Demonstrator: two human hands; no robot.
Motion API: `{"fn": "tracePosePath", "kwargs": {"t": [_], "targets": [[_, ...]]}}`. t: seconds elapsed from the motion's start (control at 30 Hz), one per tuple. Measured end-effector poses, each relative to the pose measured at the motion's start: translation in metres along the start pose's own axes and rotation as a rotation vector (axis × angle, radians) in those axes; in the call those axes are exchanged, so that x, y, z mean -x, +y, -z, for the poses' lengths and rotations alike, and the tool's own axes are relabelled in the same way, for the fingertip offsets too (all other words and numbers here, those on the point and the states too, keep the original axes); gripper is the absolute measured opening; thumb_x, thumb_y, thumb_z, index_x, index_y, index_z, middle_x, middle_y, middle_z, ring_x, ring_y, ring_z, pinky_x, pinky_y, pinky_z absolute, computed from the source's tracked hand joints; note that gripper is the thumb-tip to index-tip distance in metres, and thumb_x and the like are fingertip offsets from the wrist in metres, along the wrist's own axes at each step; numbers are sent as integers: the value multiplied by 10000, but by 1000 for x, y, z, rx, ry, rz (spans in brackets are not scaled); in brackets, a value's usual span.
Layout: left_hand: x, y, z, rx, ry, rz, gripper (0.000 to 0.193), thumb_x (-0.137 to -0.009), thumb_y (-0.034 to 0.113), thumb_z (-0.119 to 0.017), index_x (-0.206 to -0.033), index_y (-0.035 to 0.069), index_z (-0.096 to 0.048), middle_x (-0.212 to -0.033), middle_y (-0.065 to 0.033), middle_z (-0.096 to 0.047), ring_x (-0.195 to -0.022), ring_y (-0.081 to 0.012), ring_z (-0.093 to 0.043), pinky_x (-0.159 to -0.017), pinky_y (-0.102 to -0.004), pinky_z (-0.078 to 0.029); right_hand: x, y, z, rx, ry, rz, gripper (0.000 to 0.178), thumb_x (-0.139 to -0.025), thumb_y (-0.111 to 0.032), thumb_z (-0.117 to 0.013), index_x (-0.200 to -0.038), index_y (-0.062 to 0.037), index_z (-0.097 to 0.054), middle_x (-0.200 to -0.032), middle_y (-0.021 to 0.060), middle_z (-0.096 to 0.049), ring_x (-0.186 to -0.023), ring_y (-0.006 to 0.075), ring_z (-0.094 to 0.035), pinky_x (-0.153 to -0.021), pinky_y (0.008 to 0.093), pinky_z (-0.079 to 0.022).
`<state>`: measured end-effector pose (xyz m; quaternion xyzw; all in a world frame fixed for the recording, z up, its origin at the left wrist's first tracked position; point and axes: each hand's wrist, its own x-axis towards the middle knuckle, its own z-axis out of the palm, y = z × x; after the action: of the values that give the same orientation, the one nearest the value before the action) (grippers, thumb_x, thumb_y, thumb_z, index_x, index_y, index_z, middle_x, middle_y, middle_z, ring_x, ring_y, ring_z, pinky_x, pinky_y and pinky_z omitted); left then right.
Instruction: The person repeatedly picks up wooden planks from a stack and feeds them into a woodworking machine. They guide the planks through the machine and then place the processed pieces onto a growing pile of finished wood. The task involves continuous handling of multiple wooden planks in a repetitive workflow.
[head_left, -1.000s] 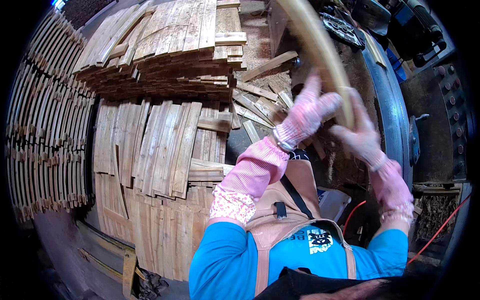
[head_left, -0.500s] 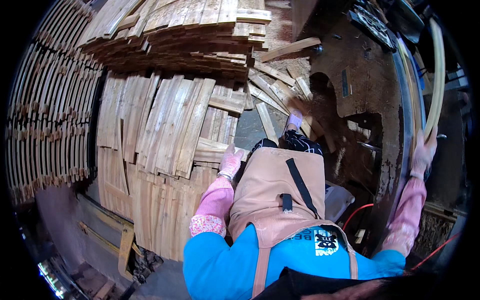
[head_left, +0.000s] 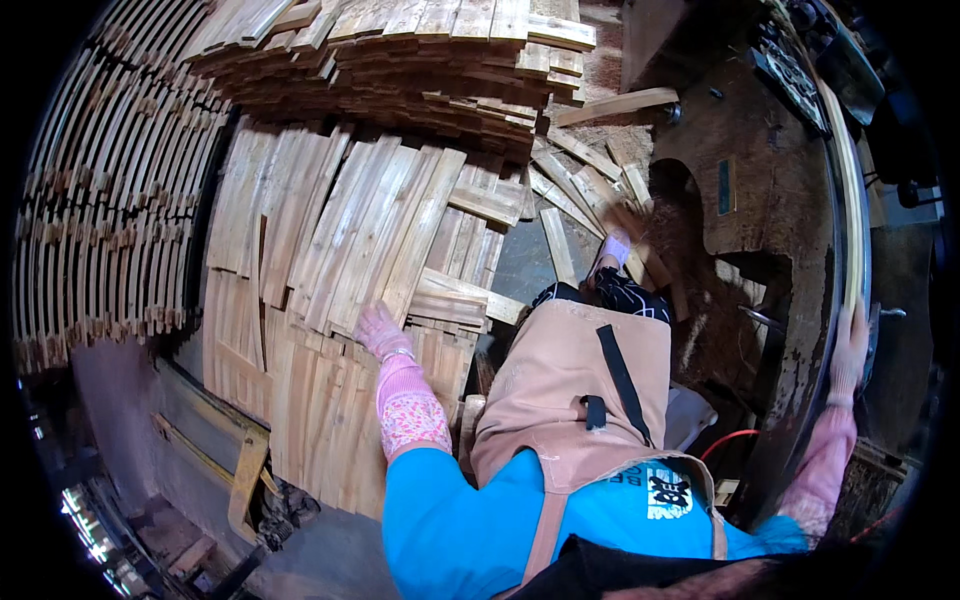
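Observation:
My left hand [head_left: 380,332], in a thin pale glove, lies with fingers stretched over the near ends of the loose boards [head_left: 372,235] on the wood stack at my left. Whether its fingertips grip one of them is hard to see. At the far right, my right hand [head_left: 850,343] is slightly blurred and closed about the near end of a long pale wooden strip [head_left: 850,200]. The strip runs forward along the edge of a worn machine table [head_left: 790,330], its far end reaching the machine parts at the top.
A taller pile of boards [head_left: 450,85] stands ahead. Stacked slats [head_left: 110,230] fill the far left. Offcuts [head_left: 560,245] and sawdust lie around my foot. A yellow metal frame [head_left: 245,480] is at lower left, and a red hose [head_left: 728,440] curves beside the table.
My left hand has moved left from the stack's right edge onto the board ends. The strip at my right has swung from an outward slant to lie along the table edge.

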<state>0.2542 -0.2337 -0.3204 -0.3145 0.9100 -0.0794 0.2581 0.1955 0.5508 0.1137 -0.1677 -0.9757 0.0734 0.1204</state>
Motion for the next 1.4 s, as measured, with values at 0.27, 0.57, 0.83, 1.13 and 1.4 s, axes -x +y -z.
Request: {"fn": "tracePosePath", "kwargs": {"t": [0.27,0.57,0.83,1.13,1.4], "targets": [[-36,2,-54,80,42,47,930,-831,295,-785,-1603,207,-273,-1683,-149,-210,-1527,-361,-257,-1162,-471,-409,122,37,24,131,150,-146,523,-1024,-260,-628,-1463,3,-523,-1479,190,-535,-1340,314,-517,-1153,406,-378],[69,-11,55,1495,-623,-196,496,-805,169,-713,-1268,4,-642,-930,-135,-734,-738,-263,-708,-726,-336,-602,-143,65,-54,-328,181,49,467,-1036,-374,-559,-1417,-107,-601,-1390,173,-620,-1271,352,-577,-1087,430,-442],[207,129,206,2052,-216,-718,569,-896,121,-667,-1439,56,-509,-1248,-99,-637,-1131,-189,-621,-972,-324,-516,-51,-227,-89,-685,-434,459,571,-873,-43,-764,-1417,-35,-590,-1495,126,-555,-1372,239,-526,-1158,379,-411],[229,217,352,1098,346,-1698,886,-713,327,-838,-1467,30,-480,-1510,-286,-452,-1379,-414,-492,-1169,-465,-384,36,-257,-24,-1183,-342,128,884,-896,-68,-759,-1630,-128,-268,-1526,67,-447,-1177,148,-573,-997,284,-502],[-55,64,63,255,137,-52,856,-753,293,-833,-1502,101,-465,-1534,-166,-475,-1415,-366,-465,-1142,-472,-424,132,-20,48,-46,-6,-227,803,-878,-265,-749,-1576,-110,-384,-1394,203,-561,-1279,331,-555,-1108,410,-421]]}}
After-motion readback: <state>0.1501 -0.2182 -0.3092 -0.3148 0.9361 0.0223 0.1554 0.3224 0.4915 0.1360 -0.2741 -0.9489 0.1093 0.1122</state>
